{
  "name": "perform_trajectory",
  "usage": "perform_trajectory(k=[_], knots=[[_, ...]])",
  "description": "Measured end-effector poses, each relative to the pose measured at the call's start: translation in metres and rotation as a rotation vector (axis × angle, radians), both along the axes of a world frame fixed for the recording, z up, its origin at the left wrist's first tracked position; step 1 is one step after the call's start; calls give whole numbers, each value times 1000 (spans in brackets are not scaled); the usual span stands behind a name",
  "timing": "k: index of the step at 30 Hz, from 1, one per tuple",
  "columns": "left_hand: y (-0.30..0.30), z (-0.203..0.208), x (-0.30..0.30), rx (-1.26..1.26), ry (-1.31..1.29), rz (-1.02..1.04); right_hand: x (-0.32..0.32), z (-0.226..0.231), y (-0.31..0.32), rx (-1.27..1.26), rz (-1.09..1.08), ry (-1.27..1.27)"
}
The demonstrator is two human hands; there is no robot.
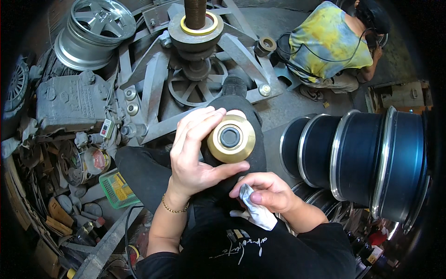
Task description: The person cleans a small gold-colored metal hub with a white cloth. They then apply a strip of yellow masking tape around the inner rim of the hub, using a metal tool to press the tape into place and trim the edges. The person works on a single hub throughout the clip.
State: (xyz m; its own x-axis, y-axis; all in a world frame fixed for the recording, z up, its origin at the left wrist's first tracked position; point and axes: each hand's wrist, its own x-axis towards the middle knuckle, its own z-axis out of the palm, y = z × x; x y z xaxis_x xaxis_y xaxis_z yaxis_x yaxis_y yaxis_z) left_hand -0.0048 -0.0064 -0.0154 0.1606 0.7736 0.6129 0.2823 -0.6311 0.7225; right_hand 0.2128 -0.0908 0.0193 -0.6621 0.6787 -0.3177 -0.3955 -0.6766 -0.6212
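In the head view, my left hand [188, 160] curves broadly around a brass-coloured, round, stepped metal piece [242, 144], its fingers along the left and upper edge and its thumb stretched along the lower edge. The piece sits in that curve, up and to the left of my right hand [278, 193], over my dark-trousered legs. Its circular face points up at me, with a black ring [222, 137] round the central hole; its axis runs roughly along my line of sight, and I cannot tell how deep it is. My right hand is pinched narrow, thumb against fingers, holding a crumpled white cloth [260, 211] that hangs down toward my black shirt and stays clear of the piece.

Counting: I have one brass-coloured piece and one cloth. Beyond my hands stand one brown ridged column [195, 14] inside one yellow ring [199, 32], and one grey spoked metal wheel [197, 83] below it. Far to the left of my hands lie one silver five-spoke car rim [100, 32] and one green plastic basket [118, 188]. To their right is a row of blue-black barrels [362, 158] with at least four bright lips. One co-worker [325, 44] crouches farther off, ahead and right.
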Motion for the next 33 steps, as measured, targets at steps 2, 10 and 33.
perform_trajectory(k=[2, 10, 33], knots=[[1, 3, -2, -36, -50, -17, 2, -2, 1, 10, 20, -3], [6, 9, -4, -43, -61, -24, 3, -2, 2, 42, 24, -20], [8, -2, 4, 3, 44, -41, -2, 20, 3, 78, -18, -192]])
